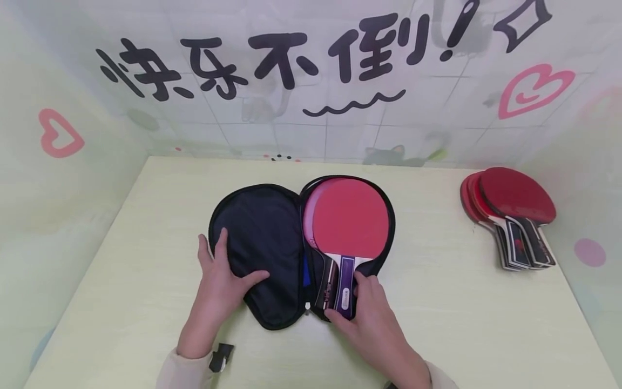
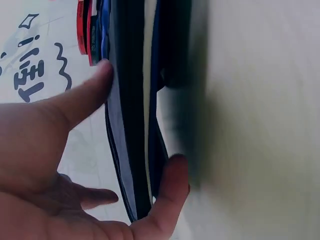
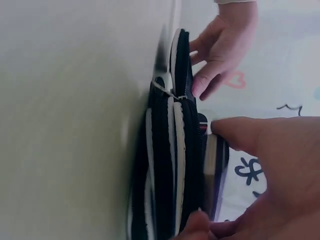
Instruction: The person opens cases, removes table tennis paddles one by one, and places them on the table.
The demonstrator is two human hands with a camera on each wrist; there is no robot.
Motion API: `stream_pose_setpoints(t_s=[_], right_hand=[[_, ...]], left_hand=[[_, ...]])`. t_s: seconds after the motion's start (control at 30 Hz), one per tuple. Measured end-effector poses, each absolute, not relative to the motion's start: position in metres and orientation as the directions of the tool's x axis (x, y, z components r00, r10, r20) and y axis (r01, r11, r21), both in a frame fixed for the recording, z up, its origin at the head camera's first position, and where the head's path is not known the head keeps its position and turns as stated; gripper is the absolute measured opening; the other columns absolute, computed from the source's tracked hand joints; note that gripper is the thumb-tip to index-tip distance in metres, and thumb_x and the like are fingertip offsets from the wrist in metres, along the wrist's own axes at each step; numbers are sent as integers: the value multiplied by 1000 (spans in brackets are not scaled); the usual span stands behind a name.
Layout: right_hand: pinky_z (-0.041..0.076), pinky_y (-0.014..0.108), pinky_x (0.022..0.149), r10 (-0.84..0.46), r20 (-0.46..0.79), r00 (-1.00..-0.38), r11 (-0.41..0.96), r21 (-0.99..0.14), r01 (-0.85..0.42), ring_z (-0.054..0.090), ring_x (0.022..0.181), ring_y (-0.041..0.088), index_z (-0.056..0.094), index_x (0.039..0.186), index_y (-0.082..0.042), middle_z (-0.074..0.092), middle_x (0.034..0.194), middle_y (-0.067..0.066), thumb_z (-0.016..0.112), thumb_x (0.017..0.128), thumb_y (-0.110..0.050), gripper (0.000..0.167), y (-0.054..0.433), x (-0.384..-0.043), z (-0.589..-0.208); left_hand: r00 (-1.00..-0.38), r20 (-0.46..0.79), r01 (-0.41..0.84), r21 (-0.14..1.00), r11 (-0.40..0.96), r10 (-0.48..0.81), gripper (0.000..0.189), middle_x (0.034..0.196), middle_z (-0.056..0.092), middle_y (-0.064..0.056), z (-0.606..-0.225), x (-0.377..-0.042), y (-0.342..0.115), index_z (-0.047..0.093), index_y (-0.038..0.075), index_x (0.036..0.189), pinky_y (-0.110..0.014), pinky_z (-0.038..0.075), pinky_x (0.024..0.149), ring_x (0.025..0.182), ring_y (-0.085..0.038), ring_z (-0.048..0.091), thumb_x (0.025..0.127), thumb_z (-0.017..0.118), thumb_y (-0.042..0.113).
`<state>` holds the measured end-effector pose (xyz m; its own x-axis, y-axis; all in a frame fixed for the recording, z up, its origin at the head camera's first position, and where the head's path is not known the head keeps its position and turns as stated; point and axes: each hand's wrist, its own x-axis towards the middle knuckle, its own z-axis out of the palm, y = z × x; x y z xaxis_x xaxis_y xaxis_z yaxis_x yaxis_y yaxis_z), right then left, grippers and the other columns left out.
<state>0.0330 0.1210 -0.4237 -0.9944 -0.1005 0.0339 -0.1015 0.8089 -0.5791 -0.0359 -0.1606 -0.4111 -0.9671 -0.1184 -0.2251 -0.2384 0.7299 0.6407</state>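
A black zippered paddle case lies unfolded, its left flap (image 1: pixel 264 254) beside the right half (image 1: pixel 391 216). On that right half, a red table tennis paddle (image 1: pixel 352 216) with a purple handle overlaps a second red paddle (image 1: pixel 308 216) with a black handle. My right hand (image 1: pixel 376 316) grips the purple handle, thumb near its lower end and fingers along its right side. My left hand (image 1: pixel 225 281) is spread over the flap's left edge, thumb resting on the flap. In the left wrist view the flap's edge (image 2: pixel 132 125) runs between thumb and a fingertip.
Several red paddles (image 1: pixel 517 194) lie stacked at the table's right side, handles toward me. A zipper pull (image 1: pixel 308 306) hangs between the case halves. A small black object (image 1: pixel 222 356) is by the left sleeve. A printed wall (image 1: pixel 291 135) stands behind the pale table (image 1: pixel 437 324).
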Motion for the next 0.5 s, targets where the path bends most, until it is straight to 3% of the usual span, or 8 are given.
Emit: stream_pose_setpoints(t_s=[0.07,0.13,0.23,0.37,0.5], right_hand=[[54,31,88,-79,-7,-997,755,-653,-55,53,102,11,42,144,8,54,112,7,82,85,-26,80,122,33,-423],[53,37,99,-52,-49,-997,670,-743,1,57,110,15,37,148,8,56,121,10,78,85,-14,78,126,34,-423],[51,42,104,9,-110,-994,574,-813,95,58,120,22,31,154,6,55,134,15,68,85,-1,79,133,35,-420],[53,33,92,90,-95,-991,540,-832,129,58,110,20,33,155,2,58,132,16,66,91,-1,72,144,31,-418],[51,23,69,166,-71,-984,489,-860,144,57,84,12,44,149,-3,65,113,14,71,95,-12,61,156,26,-414]], left_hand=[[-980,-180,-185,650,737,-88,125,167,-26,-23,-416,-36,-160,3,13,166,-66,39,113,153,-58,9,78,89,40],[-989,-137,-133,644,753,-58,125,168,-26,-21,-420,-36,-158,9,11,165,-68,36,114,152,-60,6,76,90,41],[-994,-112,-81,627,775,-13,124,169,-24,-20,-426,-35,-155,13,10,165,-72,26,115,147,-64,6,74,90,45],[-988,-153,-66,591,804,30,126,169,-21,-21,-429,-36,-152,11,10,165,-76,8,118,149,-64,-9,74,88,51],[-978,-204,-73,539,839,46,131,170,-16,-25,-428,-35,-151,8,12,165,-80,6,117,147,-66,-18,71,88,56]])
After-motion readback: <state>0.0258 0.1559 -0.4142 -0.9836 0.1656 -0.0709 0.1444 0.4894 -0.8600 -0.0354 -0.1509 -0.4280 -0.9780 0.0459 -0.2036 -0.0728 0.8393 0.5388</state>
